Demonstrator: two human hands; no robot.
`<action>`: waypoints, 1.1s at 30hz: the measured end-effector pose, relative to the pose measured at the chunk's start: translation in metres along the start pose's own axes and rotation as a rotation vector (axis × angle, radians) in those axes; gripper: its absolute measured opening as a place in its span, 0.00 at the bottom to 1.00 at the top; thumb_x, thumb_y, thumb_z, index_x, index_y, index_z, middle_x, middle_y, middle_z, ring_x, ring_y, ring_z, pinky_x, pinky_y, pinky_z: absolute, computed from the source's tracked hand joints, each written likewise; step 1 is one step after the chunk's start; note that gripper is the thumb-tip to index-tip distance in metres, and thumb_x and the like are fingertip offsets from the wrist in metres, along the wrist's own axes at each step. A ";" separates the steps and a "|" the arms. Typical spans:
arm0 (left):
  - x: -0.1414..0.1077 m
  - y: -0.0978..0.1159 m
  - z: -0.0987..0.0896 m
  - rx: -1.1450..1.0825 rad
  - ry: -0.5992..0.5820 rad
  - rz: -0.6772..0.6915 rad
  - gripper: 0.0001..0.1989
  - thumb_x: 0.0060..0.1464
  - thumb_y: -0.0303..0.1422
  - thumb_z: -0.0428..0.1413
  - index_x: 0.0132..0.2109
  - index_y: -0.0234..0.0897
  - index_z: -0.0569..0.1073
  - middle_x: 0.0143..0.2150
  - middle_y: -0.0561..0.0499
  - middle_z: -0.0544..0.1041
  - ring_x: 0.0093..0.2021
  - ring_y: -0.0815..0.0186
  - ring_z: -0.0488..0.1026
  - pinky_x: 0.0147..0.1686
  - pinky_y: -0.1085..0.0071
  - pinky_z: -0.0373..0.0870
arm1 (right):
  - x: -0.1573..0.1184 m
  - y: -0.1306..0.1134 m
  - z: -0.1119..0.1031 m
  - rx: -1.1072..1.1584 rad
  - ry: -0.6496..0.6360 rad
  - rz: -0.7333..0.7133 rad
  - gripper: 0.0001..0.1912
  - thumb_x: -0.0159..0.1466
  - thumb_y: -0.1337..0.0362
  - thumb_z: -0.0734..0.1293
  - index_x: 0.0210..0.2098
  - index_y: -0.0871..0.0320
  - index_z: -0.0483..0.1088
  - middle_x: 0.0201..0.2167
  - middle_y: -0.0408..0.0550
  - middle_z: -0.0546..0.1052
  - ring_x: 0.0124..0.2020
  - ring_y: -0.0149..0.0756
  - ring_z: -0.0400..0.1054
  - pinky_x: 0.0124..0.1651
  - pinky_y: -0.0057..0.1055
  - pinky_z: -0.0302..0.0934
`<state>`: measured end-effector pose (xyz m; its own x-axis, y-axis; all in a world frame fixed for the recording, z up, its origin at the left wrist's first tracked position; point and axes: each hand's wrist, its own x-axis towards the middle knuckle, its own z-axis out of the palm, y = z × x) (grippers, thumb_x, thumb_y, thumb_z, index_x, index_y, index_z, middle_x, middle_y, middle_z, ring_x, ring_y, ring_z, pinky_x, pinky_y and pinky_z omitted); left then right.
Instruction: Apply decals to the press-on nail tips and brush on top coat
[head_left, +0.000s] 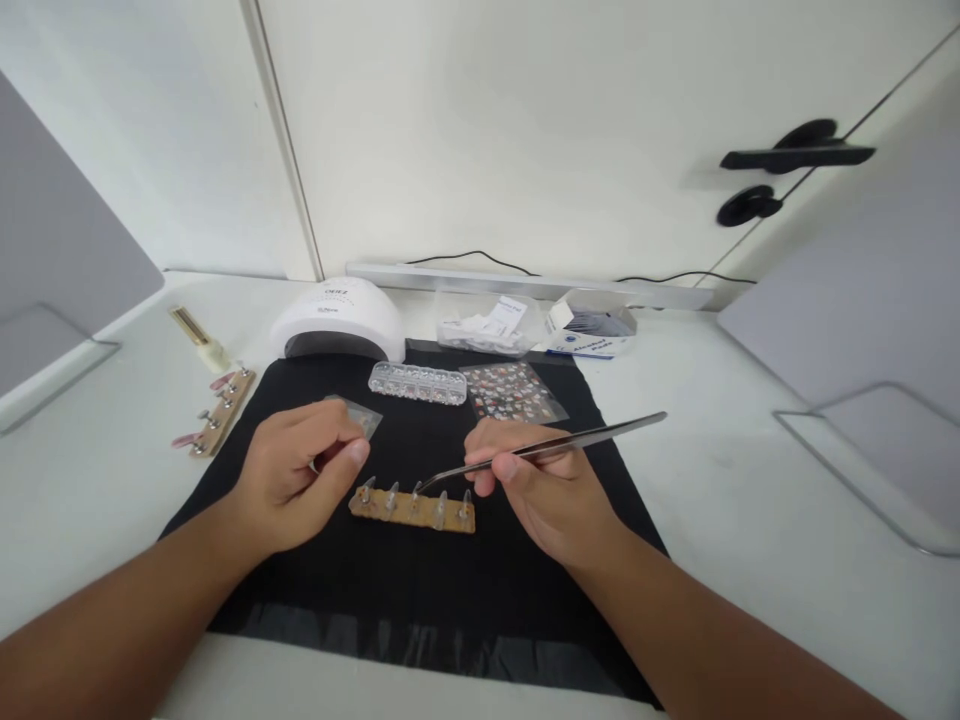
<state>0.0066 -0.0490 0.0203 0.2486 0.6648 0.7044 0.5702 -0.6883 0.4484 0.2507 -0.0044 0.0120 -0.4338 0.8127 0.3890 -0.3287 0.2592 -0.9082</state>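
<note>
My right hand (536, 480) grips a pair of metal tweezers (585, 437), whose bent tip reaches the middle nail tip (415, 496) on a cork-coloured holder strip (412, 513). Several clear nail tips stand along that strip on small pegs. Whether the tweezers' tip touches the nail or pinches anything is too small to tell. To the left of the strip, my left hand (304, 475) is closed, thumb against the curled index finger; what it may hold is hidden. A small clear packet (361, 415) lies just behind the left hand.
A black cloth (420, 600) covers the table's middle. Behind are a white nail lamp (341, 310), a rhinestone case (417, 383), a sticker sheet (514, 391), a clear plastic box (487, 325) and an alcohol pad box (592, 325). At left are another nail holder (223, 412) and a gold-capped bottle (199, 338).
</note>
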 end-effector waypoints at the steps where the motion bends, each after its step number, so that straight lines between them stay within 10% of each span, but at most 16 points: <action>1: 0.001 0.000 0.000 0.003 -0.001 0.003 0.12 0.62 0.21 0.51 0.30 0.38 0.67 0.23 0.56 0.67 0.23 0.71 0.64 0.23 0.73 0.60 | 0.000 -0.001 0.000 -0.002 -0.004 -0.004 0.11 0.63 0.52 0.75 0.33 0.51 0.85 0.18 0.43 0.74 0.25 0.35 0.68 0.30 0.34 0.61; 33: 0.006 -0.002 -0.001 -0.032 -0.002 0.026 0.11 0.61 0.23 0.54 0.29 0.36 0.69 0.22 0.56 0.68 0.22 0.71 0.64 0.24 0.74 0.60 | 0.002 -0.011 0.003 -0.077 -0.098 -0.117 0.08 0.66 0.54 0.73 0.39 0.47 0.86 0.18 0.45 0.76 0.26 0.39 0.69 0.29 0.37 0.64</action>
<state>0.0064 -0.0444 0.0240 0.2645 0.6468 0.7154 0.5379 -0.7146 0.4472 0.2511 -0.0070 0.0230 -0.4769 0.7210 0.5028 -0.3179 0.3918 -0.8634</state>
